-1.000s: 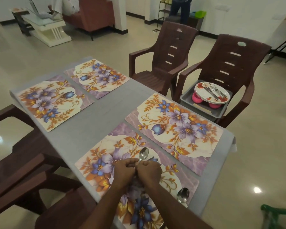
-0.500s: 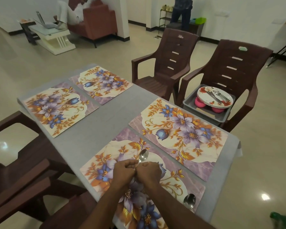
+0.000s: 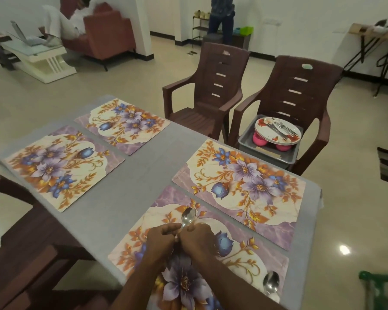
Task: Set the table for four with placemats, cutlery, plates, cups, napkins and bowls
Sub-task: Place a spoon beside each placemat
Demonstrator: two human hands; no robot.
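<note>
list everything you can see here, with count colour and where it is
placemats: 4, floral purple and orange, on the table
table: 1, grey top, centre
spoons: 2, silver; one in both hands, one on the near placemat's right edge
chairs: 2, brown, beyond the table
tray: 1, grey, on the right chair
plates: stack, white patterned, in the tray, cutlery on top
cups: 2 seen, pink, under the plates
left hand: grip on spoon handle
right hand: grip on spoon handle

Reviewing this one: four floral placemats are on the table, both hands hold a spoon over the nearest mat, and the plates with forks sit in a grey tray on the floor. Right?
Not quite. The head view shows the grey tray on the seat of a brown chair, not on the floor. The rest holds: four placemats, and the left hand and right hand hold a spoon.
</note>
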